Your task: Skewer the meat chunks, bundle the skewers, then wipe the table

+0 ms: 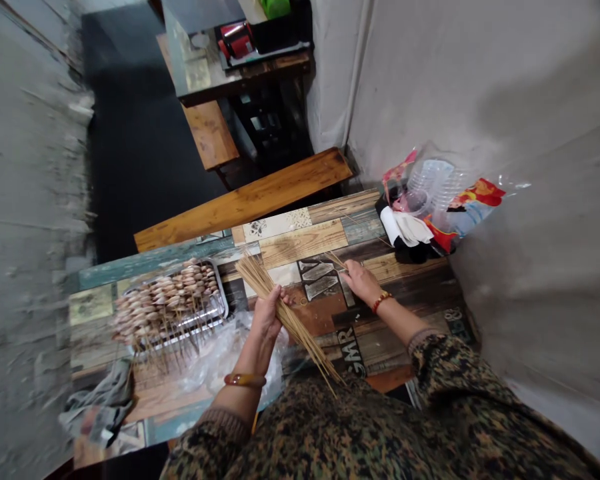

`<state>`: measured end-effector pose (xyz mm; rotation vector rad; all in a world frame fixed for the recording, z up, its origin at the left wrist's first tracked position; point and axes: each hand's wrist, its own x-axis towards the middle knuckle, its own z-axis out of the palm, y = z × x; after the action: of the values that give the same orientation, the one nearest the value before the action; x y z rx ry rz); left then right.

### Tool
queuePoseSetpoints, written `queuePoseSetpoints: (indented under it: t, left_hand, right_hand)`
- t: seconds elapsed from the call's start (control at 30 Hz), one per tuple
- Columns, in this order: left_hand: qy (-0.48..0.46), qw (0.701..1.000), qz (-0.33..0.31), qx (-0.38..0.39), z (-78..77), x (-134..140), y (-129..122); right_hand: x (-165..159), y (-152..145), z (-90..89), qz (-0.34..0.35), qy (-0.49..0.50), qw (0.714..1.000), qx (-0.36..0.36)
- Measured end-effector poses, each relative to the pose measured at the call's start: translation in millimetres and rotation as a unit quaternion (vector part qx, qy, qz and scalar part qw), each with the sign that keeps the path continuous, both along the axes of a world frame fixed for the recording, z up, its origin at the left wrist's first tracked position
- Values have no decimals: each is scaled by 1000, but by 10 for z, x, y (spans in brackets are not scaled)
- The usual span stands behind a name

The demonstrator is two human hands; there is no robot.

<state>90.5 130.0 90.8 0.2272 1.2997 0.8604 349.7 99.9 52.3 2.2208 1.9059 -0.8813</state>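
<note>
A thick bundle of bamboo skewers (300,327) is gripped by my left hand (269,312), slanting over the table towards my body. My right hand (363,283) is closed round a few loose skewers (334,259), whose ends stick out past the fingers to the left. To the left of my hands, a metal tray (221,293) bears rows of skewered pieces of food (165,300), their sticks pointing towards me. Beside my left wrist lies a crumpled clear plastic bag (215,363).
The patterned table (300,243) meets the wall on the right. Plastic cups (433,187), packaging and white paper (407,228) stand at its right end. A grey cloth (103,400) lies front left. Beyond are a wooden bench (250,200) and another table (195,83).
</note>
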Motion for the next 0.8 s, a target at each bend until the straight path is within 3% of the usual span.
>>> queuePoseSetpoints:
  t: [0.17, 0.27, 0.37, 0.63, 0.8]
  left_hand:
    - [2, 1000, 5, 2, 5, -14, 0]
    - [1, 1000, 7, 1, 16, -9, 0]
    - [1, 1000, 2, -1, 27, -13, 3]
    - [8, 1000, 1, 9, 27, -57, -12]
    - [16, 1000, 5, 6, 39, -75, -15]
  right_hand:
    - [-212, -280, -59, 10, -21, 999, -25]
    - [-219, -279, -56, 1, -30, 999, -14]
    - [-87, -84, -32, -36, -47, 998, 14]
    - [494, 820, -116, -119, -73, 988, 62]
    - [545, 950, -214, -139, -86, 985, 51]
